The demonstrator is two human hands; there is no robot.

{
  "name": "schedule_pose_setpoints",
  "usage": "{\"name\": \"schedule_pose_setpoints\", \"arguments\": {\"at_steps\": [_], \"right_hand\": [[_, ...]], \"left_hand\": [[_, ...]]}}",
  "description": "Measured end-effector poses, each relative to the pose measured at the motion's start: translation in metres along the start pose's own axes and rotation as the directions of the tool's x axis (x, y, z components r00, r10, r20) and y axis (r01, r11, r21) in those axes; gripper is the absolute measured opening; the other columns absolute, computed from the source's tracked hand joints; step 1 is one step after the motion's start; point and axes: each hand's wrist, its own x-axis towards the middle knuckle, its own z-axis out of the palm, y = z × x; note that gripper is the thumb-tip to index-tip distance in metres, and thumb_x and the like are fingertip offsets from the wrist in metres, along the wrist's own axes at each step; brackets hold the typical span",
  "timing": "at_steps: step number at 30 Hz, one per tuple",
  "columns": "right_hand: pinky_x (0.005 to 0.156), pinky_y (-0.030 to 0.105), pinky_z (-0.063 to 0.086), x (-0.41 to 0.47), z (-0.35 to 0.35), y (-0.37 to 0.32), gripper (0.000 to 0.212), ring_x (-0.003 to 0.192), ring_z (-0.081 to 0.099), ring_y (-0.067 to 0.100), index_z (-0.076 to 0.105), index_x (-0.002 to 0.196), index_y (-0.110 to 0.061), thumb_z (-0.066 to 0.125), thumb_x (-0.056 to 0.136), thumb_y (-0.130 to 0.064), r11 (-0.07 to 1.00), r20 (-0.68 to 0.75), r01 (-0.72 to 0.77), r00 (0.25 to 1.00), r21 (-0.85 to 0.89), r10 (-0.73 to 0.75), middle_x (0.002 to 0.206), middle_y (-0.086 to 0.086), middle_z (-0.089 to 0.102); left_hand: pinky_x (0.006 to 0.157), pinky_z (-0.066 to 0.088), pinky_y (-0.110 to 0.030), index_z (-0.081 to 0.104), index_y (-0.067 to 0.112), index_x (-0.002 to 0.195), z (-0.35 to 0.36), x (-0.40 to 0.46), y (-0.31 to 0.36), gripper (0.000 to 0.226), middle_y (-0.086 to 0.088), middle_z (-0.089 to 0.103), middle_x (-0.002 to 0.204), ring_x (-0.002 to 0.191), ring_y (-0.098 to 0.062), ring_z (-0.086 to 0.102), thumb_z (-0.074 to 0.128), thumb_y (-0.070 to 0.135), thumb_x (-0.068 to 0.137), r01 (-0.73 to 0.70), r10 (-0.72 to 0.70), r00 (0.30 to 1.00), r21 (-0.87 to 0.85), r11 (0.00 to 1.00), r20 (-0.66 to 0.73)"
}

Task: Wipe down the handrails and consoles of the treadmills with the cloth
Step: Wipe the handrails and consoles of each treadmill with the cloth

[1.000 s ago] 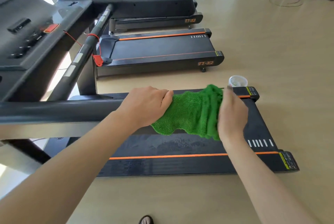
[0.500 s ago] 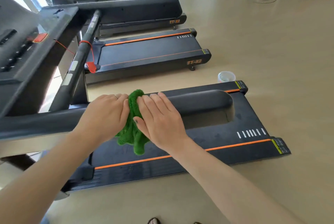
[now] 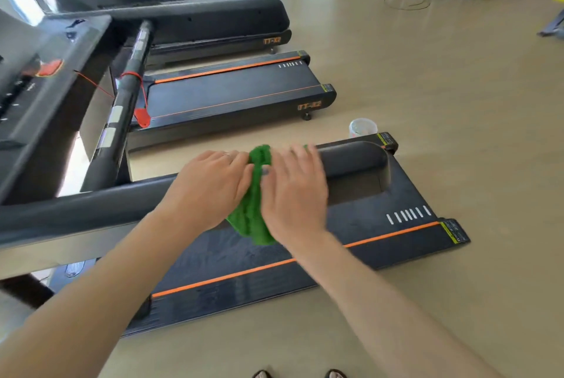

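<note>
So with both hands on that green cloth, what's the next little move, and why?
Probably slide the green cloth further along the handrail toward its rounded end. The left hand and right hand press it against the middle of the rail, and the stretch beyond the right hand looks not yet covered.

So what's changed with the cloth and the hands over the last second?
The green cloth, spread along the handrail a second ago, is now bunched between both hands. The right hand moved left along the rail from its outer end to beside the left hand, baring the rail's rounded end. Unchanged: the left hand holds the cloth on the rail, and the clear cup stands on the floor.
</note>
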Motion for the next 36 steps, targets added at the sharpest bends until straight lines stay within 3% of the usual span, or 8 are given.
{"name": "schedule_pose_setpoints", "arguments": {"at_steps": [6, 10, 17, 20, 23, 26, 33, 36], "right_hand": [[0.111, 0.047, 0.038, 0.002, -0.005, 0.045, 0.044, 0.108, 0.057, 0.036, 0.068, 0.116, -0.002, 0.032, 0.107, -0.026, 0.985, -0.083, 0.173, 0.981, -0.011, -0.173, 0.110, 0.012, 0.068], [0.114, 0.047, 0.036, -0.007, -0.006, 0.099, 0.043, 0.123, 0.053, 0.041, 0.063, 0.123, 0.003, 0.030, 0.109, -0.019, 0.963, -0.290, -0.249, 0.919, 0.102, 0.268, 0.128, 0.017, 0.063], [0.126, 0.041, 0.011, -0.016, 0.023, -0.003, 0.053, 0.154, 0.013, 0.034, 0.024, 0.155, 0.006, 0.028, 0.107, -0.018, 0.578, -0.258, -0.600, 0.537, 0.553, 0.803, 0.165, 0.024, 0.013], [0.123, 0.058, 0.014, -0.042, 0.040, -0.090, 0.058, 0.154, 0.007, 0.041, 0.009, 0.157, 0.002, 0.026, 0.106, -0.019, 0.741, -0.212, -0.459, 0.762, 0.491, 0.612, 0.165, 0.026, 0.004], [0.122, 0.057, 0.019, -0.071, 0.068, -0.153, 0.054, 0.152, 0.015, 0.037, 0.028, 0.148, 0.002, 0.028, 0.105, -0.031, 0.953, -0.111, -0.069, 0.988, 0.296, 0.106, 0.159, 0.018, 0.024], [0.125, 0.044, 0.015, -0.069, 0.075, -0.141, 0.056, 0.151, 0.019, 0.029, 0.036, 0.146, -0.004, 0.025, 0.106, -0.042, 0.987, -0.091, 0.120, 0.990, 0.105, -0.110, 0.153, 0.012, 0.034], [0.119, 0.046, 0.025, -0.014, 0.035, -0.005, 0.033, 0.127, 0.055, 0.031, 0.064, 0.121, -0.005, 0.036, 0.108, -0.017, 0.972, -0.303, -0.212, 0.937, -0.097, 0.174, 0.121, 0.013, 0.070], [0.116, 0.050, 0.031, -0.003, 0.031, -0.010, 0.030, 0.120, 0.063, 0.034, 0.071, 0.111, -0.001, 0.046, 0.104, -0.017, 0.975, -0.221, -0.142, 0.970, -0.173, 0.102, 0.112, 0.013, 0.072]], "left_hand": [[0.079, 0.051, -0.042, 0.063, 0.014, 0.118, -0.003, -0.024, -0.025, 0.053, -0.004, 0.071, 0.097, 0.086, -0.032, 0.069, 0.020, 0.042, 0.104, 0.071, -0.072, 0.997, -0.073, 0.995, -0.004], [0.087, 0.049, -0.043, 0.060, 0.022, 0.133, -0.010, -0.035, -0.052, 0.059, -0.005, 0.070, 0.121, 0.102, -0.033, 0.068, 0.017, 0.049, 0.102, 0.151, -0.150, 0.989, -0.142, 0.978, 0.016], [0.067, 0.051, -0.045, 0.058, 0.029, 0.105, -0.009, -0.047, -0.056, 0.058, -0.001, 0.071, 0.093, 0.084, -0.034, 0.065, 0.005, 0.052, 0.100, 0.269, -0.267, 0.963, -0.179, 0.946, 0.033], [0.075, 0.051, -0.045, 0.054, 0.035, 0.118, -0.005, -0.049, -0.060, 0.056, 0.002, 0.073, 0.107, 0.097, -0.034, 0.066, 0.003, 0.048, 0.097, 0.292, -0.288, 0.956, -0.214, 0.932, 0.049], [0.084, 0.047, -0.044, 0.057, 0.036, 0.122, -0.009, -0.055, -0.068, 0.054, 0.004, 0.071, 0.117, 0.109, -0.032, 0.062, 0.011, 0.044, 0.095, 0.386, -0.391, 0.917, -0.413, 0.825, 0.076], [0.095, 0.047, -0.049, 0.067, 0.032, 0.109, -0.013, -0.055, -0.079, 0.060, 0.001, 0.073, 0.111, 0.110, -0.031, 0.061, 0.012, 0.049, 0.095, 0.449, -0.515, 0.852, -0.635, 0.629, 0.092], [0.065, 0.034, -0.040, 0.055, 0.018, 0.091, -0.016, -0.054, -0.062, 0.050, -0.012, 0.067, 0.090, 0.077, -0.035, 0.052, 0.016, 0.048, 0.104, 0.366, -0.350, 0.931, -0.300, 0.881, 0.105], [0.064, 0.037, -0.040, 0.055, 0.020, 0.089, -0.009, -0.050, -0.063, 0.055, -0.007, 0.068, 0.088, 0.083, -0.037, 0.059, 0.015, 0.055, 0.104, 0.341, -0.329, 0.940, -0.263, 0.903, 0.089]]}}
